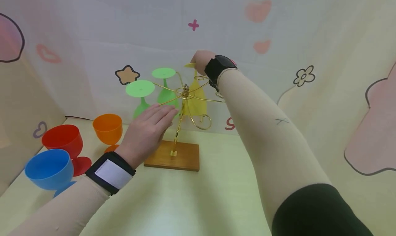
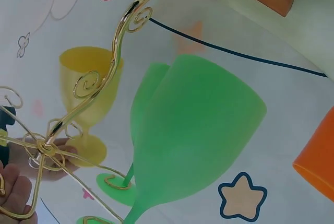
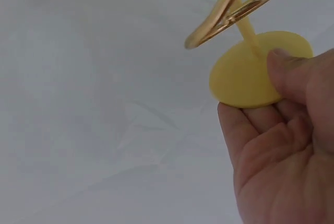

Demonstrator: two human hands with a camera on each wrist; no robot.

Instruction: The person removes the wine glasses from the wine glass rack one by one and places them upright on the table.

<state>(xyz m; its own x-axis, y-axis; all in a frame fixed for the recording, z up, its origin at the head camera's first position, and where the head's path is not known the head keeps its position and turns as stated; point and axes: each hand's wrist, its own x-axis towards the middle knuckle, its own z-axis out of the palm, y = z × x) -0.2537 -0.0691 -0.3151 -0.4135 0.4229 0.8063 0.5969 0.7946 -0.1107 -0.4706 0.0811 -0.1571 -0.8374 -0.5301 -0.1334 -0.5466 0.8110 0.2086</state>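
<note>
My right hand (image 1: pixel 202 60) pinches the round foot of a yellow goblet (image 3: pixel 245 78), thumb on one face and fingers on the other. That goblet is upside down at the back of a gold wire rack (image 1: pixel 185 93), its stem beside a wire hook (image 3: pixel 229 20) in the right wrist view. My left hand (image 1: pixel 150 131) is at the rack's front left with fingers extended together, overlapping a wire arm; its fingertips (image 2: pixel 15 195) show beside a wire loop in the left wrist view. Two green goblets (image 1: pixel 140 88) hang upside down on the rack's left side.
The rack's post rises from a wooden base (image 1: pixel 185 157) on a pale table (image 1: pixel 185 201). Orange (image 1: pixel 108 126), red (image 1: pixel 63 139) and blue (image 1: pixel 49 169) goblets stand upright at left. A printed cloth (image 1: pixel 148 29) hangs close behind the rack.
</note>
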